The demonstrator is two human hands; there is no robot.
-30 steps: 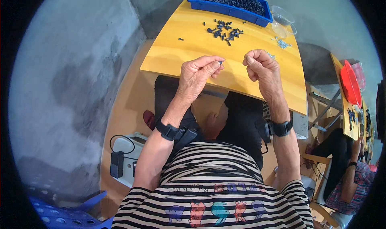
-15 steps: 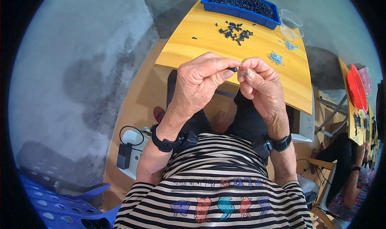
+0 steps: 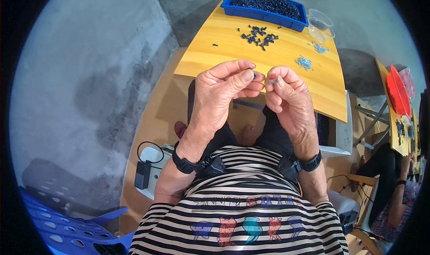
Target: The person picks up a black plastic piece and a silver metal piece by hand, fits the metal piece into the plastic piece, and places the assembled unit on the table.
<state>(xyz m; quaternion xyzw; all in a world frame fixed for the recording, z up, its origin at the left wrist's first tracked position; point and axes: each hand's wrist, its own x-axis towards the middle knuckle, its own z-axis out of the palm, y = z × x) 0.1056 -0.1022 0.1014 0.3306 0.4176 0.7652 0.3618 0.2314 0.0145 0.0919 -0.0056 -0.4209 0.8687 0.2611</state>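
Note:
My left hand [image 3: 224,87] is closed, its thumb and fingers pinching a small black cylindrical piece [image 3: 255,75] that is mostly hidden. Close beside it, my right hand [image 3: 290,91] pinches a tiny silvery metal piece [image 3: 272,81] between thumb and forefinger; its exact kind is too small to tell. The fingertips are near each other, just above the near edge of the yellow table [image 3: 215,60]. Beyond them lies a loose scatter of black pieces [image 3: 260,36]. A little pile of silvery pieces [image 3: 303,62] rests to the right, with a second pile [image 3: 320,48] behind it.
A blue tray [image 3: 264,16] full of black pieces stands at the table's far edge. Clear plastic tubs [image 3: 320,30] sit beside it. At left is a blue plastic chair [image 3: 67,223]. Another person [image 3: 394,201] sits at a table with a red basin [image 3: 398,91] at right.
The black piece has turned within my left fingers, which now cover more of it; the other left fingers have come forward. My right hand keeps its pinch almost unmoved.

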